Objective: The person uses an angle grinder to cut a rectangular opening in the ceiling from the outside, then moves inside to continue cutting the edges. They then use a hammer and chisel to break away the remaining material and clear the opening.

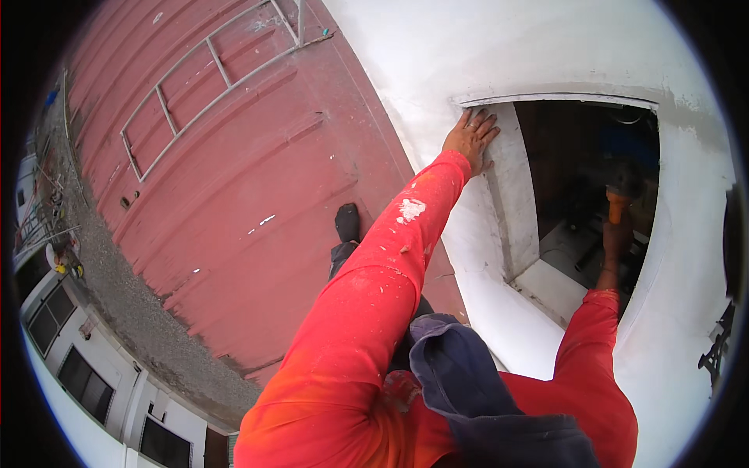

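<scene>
Mid-step at the white window opening (511,199): left hand (470,139) flat, fingers spread, bracing on the reveal edge, right hand (616,238) inside the opening wrapped round an orange-handled tool (617,207); next move likely needs steady footing on the red roof (234,195)

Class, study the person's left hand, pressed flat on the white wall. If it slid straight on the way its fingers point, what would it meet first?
The left hand points up along the white plastered wall, beside the window opening's top left corner. It would probably cross the opening's pale upper frame edge first, then bare wall; depth is unclear.
</scene>
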`<action>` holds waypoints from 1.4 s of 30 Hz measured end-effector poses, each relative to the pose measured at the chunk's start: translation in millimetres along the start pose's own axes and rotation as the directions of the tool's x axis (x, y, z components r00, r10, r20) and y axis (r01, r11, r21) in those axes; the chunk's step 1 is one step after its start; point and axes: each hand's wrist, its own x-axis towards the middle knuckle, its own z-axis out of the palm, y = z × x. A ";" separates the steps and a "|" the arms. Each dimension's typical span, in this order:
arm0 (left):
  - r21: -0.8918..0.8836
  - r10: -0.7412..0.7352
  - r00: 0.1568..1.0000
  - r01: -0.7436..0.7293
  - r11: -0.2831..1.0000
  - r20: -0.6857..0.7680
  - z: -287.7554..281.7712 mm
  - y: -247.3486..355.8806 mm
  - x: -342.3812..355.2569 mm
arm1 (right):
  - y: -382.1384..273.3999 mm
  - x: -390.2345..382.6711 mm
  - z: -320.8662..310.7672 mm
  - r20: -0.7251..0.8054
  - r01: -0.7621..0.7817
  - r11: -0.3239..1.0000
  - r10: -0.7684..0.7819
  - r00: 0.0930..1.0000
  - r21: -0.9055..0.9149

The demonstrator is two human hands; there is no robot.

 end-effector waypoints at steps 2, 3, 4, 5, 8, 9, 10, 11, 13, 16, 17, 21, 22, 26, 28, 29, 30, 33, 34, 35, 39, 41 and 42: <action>-0.031 0.014 1.000 -0.014 0.999 -0.006 -0.3 1.5 -0.5 | 4.8 -2.9 1.0 -0.061 0.089 0.996 -0.087 0.994 0.031; -0.022 0.016 1.000 -0.016 1.000 -0.017 0.1 2.1 -1.4 | 6.5 -3.4 2.7 -0.110 0.165 0.985 -0.159 0.981 0.047; -0.005 -0.011 1.000 0.011 1.000 -0.011 -0.1 4.9 -1.3 | 8.9 -5.4 3.8 -0.146 0.195 0.979 -0.185 0.972 0.056; 0.001 0.003 1.000 -0.003 1.000 -0.021 -0.4 6.6 -0.6 | 10.2 -5.0 5.0 -0.144 0.247 0.965 -0.234 0.961 0.083; 0.018 0.006 1.000 -0.005 1.000 -0.006 -1.4 11.3 2.8 | 8.8 -4.3 10.6 -0.166 0.285 0.946 -0.259 0.951 0.157; 0.035 -0.005 1.000 0.005 0.999 0.005 -1.4 12.3 3.6 | 6.7 -4.7 12.2 -0.155 0.246 0.957 -0.222 0.963 0.153; 0.053 -0.003 1.000 0.003 0.999 0.001 -1.3 12.7 3.9 | 4.9 -5.8 12.5 -0.171 0.255 0.954 -0.228 0.959 0.159; 0.052 0.005 1.000 -0.005 0.999 0.006 -1.5 12.7 3.9 | 3.3 -8.4 11.7 -0.111 0.212 0.967 -0.197 0.974 0.144; 0.077 0.032 0.999 -0.032 0.996 -0.004 -2.5 10.2 2.4 | -1.0 -9.9 7.1 -0.067 0.211 0.970 -0.204 0.977 0.122; 0.044 0.091 0.996 -0.092 0.995 0.010 -4.4 3.4 -3.9 | 0.0 -17.3 0.3 -0.151 0.253 0.965 -0.240 0.959 0.067; 0.028 0.117 0.993 -0.117 0.993 -0.001 -6.3 -1.4 -3.9 | 4.3 -20.5 -1.4 -0.106 0.187 0.982 -0.186 0.977 -0.005; 0.061 0.174 0.984 -0.177 0.982 0.048 -13.3 -14.9 -13.5 | 37.2 -38.7 -1.4 -0.351 0.239 0.963 -0.269 0.897 -0.128; 0.006 0.171 0.982 -0.172 0.985 0.078 -15.8 -17.4 -15.3 | 44.4 -36.6 0.7 -0.297 0.222 0.973 -0.229 0.927 -0.060; -0.052 0.181 0.976 -0.176 0.983 0.119 -23.7 -23.8 -17.7 | 58.5 -42.0 6.8 -0.120 0.032 0.983 -0.010 0.993 0.183; -0.125 0.197 0.970 -0.180 0.976 0.142 -24.9 -23.3 -17.7 | 53.2 -44.7 4.4 -0.160 0.029 0.996 -0.042 0.986 -0.081; -0.093 0.184 0.974 -0.172 0.981 0.136 -25.5 -22.1 -17.1 | 46.5 -46.9 2.9 -0.125 -0.031 0.976 0.004 0.992 -0.216; -0.101 0.188 0.971 -0.174 0.980 0.145 -26.0 -22.3 -17.7 | 42.2 -50.5 -2.7 -0.109 0.033 0.995 -0.044 0.993 -0.097; -0.106 0.184 0.975 -0.171 0.980 0.125 -26.8 -21.4 -18.2 | 24.8 -53.0 -12.9 -0.110 0.125 0.984 -0.139 0.984 -0.130; -0.102 0.178 0.975 -0.165 0.981 0.133 -26.3 -21.1 -18.0 | 21.2 -50.3 -13.9 -0.122 0.106 0.985 -0.123 0.985 -0.136; -0.119 0.184 0.977 -0.171 0.978 0.112 -25.2 -21.0 -18.7 | 18.6 -47.7 -13.1 -0.144 0.118 0.985 -0.136 0.980 -0.127; -0.132 0.168 0.984 -0.158 0.979 0.062 -19.8 -19.9 -20.1 | 15.7 -25.4 -0.8 -0.163 0.112 0.986 -0.132 0.978 -0.125; -0.139 0.160 0.987 -0.154 0.978 0.033 -15.9 -19.2 -21.3 | 15.7 -18.5 1.9 -0.180 0.150 0.981 -0.171 0.969 -0.122; -0.142 0.156 0.988 -0.152 0.978 0.017 -13.7 -18.9 -21.2 | 15.4 -17.9 0.3 -0.157 0.137 0.984 -0.155 0.975 -0.117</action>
